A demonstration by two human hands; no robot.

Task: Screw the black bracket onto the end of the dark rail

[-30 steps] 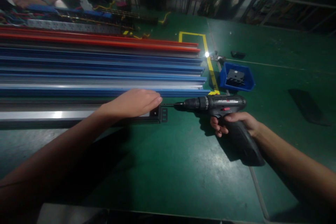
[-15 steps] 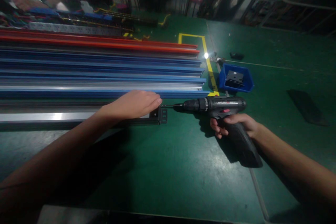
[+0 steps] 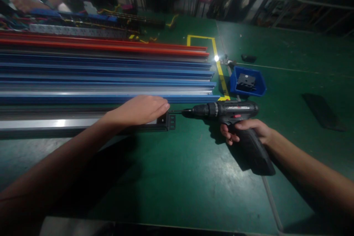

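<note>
My right hand (image 3: 246, 129) is wrapped round the grip of a black power drill (image 3: 235, 109), which lies on its side over the green table. The drill's thin bit points left and meets the end of a black and silver profile (image 3: 61, 122). A black slotted bracket (image 3: 172, 122) sticks out of that end. My left hand (image 3: 141, 110) lies over the profile near its end, fingers together and wrapped over the top. Its palm side is hidden.
Long blue profiles (image 3: 110, 99) and red profiles (image 3: 110, 45) lie behind. A blue bin (image 3: 262, 87) with dark metal plates stands behind the drill. Far left, another person's hand (image 3: 24, 4) is near wires. A dark flat piece (image 3: 322, 112) lies right.
</note>
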